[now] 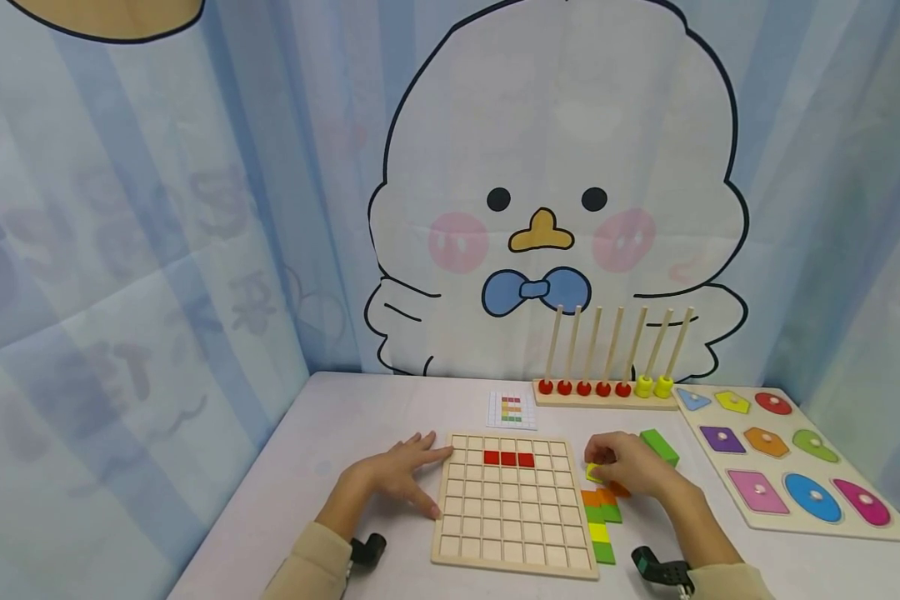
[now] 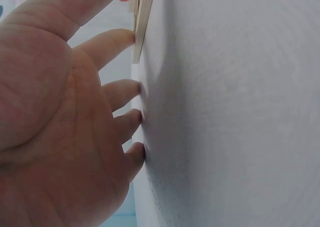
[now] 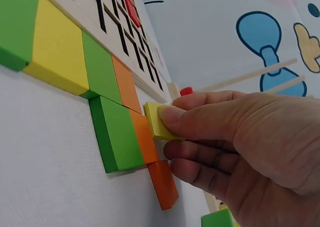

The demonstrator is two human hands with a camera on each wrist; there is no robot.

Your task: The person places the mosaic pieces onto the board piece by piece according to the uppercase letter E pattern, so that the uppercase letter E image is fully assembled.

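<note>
A wooden grid board [image 1: 510,533] lies on the table, with three red tiles [image 1: 508,458] side by side in its second row from the far edge. My left hand [image 1: 401,471] is spread at the board's left side, thumb and index fingertip touching its edge; in the left wrist view the other fingertips rest on the table. To the right of the board, my right hand [image 1: 633,462] pinches a yellow tile [image 3: 159,122] between thumb and fingers. Beneath and beside it sit green [image 3: 120,132], orange [image 3: 162,184] and yellow tiles [image 3: 57,47] along the board's right edge.
A small pattern card [image 1: 512,410] lies behind the board. Back right stands a wooden peg rack [image 1: 607,400] with red and yellow beads. A knobbed shape puzzle [image 1: 795,467] lies at the right, and a green block [image 1: 660,447] sits beyond my right hand.
</note>
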